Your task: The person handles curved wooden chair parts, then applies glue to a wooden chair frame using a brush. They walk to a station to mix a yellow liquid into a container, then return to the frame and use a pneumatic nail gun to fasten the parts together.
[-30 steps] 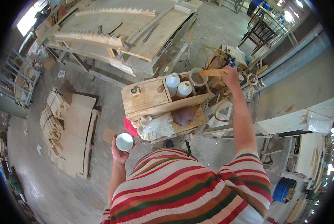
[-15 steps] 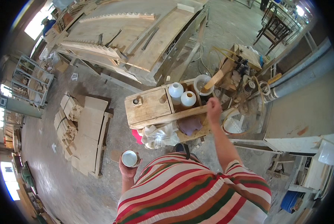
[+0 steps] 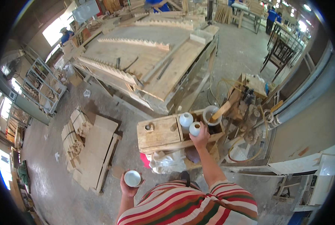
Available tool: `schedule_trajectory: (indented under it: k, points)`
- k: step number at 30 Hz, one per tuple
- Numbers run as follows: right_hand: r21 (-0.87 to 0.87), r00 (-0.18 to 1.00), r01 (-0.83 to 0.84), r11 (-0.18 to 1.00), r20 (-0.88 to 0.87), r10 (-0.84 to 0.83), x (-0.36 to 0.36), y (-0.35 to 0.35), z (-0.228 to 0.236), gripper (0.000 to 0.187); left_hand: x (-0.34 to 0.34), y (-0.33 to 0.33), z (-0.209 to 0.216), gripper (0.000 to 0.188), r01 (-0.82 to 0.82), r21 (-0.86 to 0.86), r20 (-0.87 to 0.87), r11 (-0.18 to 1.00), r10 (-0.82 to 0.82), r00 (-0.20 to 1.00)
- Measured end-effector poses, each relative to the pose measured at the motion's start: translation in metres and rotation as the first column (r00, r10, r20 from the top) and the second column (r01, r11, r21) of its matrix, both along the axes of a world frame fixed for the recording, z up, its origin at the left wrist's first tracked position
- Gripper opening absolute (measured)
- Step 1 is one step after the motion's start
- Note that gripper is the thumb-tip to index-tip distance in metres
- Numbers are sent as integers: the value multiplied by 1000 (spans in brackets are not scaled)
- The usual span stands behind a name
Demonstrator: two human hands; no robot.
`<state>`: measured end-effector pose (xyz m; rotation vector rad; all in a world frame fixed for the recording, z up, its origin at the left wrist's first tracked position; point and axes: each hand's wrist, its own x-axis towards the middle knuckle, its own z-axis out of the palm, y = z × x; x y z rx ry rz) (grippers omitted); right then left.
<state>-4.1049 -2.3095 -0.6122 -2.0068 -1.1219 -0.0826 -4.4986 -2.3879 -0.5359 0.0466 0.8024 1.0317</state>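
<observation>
My left hand (image 3: 127, 190) is wrapped round a small round cup (image 3: 132, 178) with a pale inside, held beside my body. What the cup contains, if anything, I cannot make out. My right hand (image 3: 200, 138) grips a white bottle (image 3: 194, 129) from its right side, fingers curled near the open brown-edged neck. The bottle stands in an open compartment of a wooden box (image 3: 160, 145). Just behind it on the left is a second white bottle (image 3: 186, 119). To the right sits a whitish bucket (image 3: 215, 122) with a flat wooden stick (image 3: 223, 109) leaning out of it.
White cloths (image 3: 167, 162) hang by the box's near side. A large wooden worktable (image 3: 182, 80) with scalloped strips stands ahead. Strapped wood bundles lie on cardboard (image 3: 98, 150) to the left. Hoses and fittings (image 3: 251, 114) crowd the right. People in blue (image 3: 271, 15) are far off.
My right hand has gone from the box's near right corner onto the nearer white bottle and taken hold of it. The view has tilted up; my left hand still holds the cup.
</observation>
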Motion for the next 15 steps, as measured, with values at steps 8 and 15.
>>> schedule_trajectory:
  k: [8, 15]
  points:
    - [515, 948, -220, 828, -88, 306, -16, -23, 148, 93, -74, 15, -15, 37, -17, 14, 35, 1000, 17, 999]
    - [813, 605, -173, 557, -359, 711, -53, -59, 260, 91, -88, 39, -11, 45, 89, 50, 111, 995, -94, 989]
